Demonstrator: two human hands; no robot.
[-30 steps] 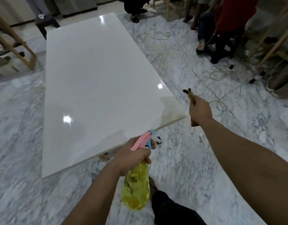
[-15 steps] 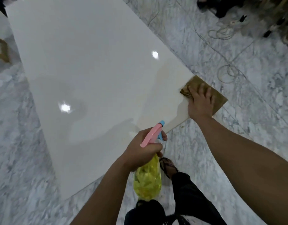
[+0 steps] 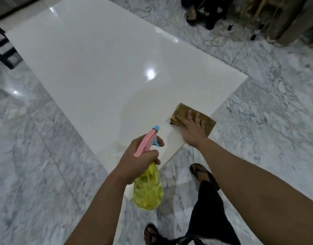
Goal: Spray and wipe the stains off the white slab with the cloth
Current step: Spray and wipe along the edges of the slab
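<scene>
The glossy white slab [image 3: 102, 68] stretches away from me over the marble floor. A faint yellowish smear [image 3: 143, 105] lies near its close right edge. My right hand [image 3: 192, 129] presses flat, fingers spread, on a folded brown cloth [image 3: 184, 110] at that edge. My left hand [image 3: 139, 163] grips a spray bottle [image 3: 147, 190] with a yellow body, pink trigger head and blue nozzle, held above the slab's near corner and pointing toward the cloth.
Grey-veined marble floor [image 3: 46, 174] surrounds the slab. My sandalled feet [image 3: 202, 174] and dark trouser leg stand by the near corner. Loose cables [image 3: 215, 39] and someone's feet [image 3: 192, 15] lie at the far right; wooden frames [image 3: 275, 18] stand beyond. A dark stool [image 3: 4, 50] is far left.
My right hand went from holding the cloth bunched in the air to pressing it flat on the slab's edge, then slid it inward along the slab. The bottle stays gripped in my left hand.
</scene>
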